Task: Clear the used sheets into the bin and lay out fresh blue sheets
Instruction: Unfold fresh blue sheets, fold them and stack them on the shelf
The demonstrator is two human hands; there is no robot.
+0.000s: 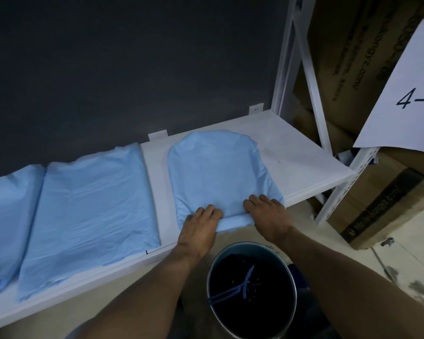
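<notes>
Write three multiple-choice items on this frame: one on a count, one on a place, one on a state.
1. How many blue sheets lie on the shelf?
A. one
B. five
C. three

2. Where is the bin?
A. below the shelf's front edge, between the forearms
B. on the shelf
C. against the dark wall

3. The near edge of the rightmost sheet is:
A. lying flat
B. rolled up under both hands
C. hanging into the bin

Answers:
1 C: three sheets lie side by side along the shelf.
2 A: its rim shows below the shelf edge.
3 B: the left hand and the right hand curl their fingers over a blue roll.
</notes>
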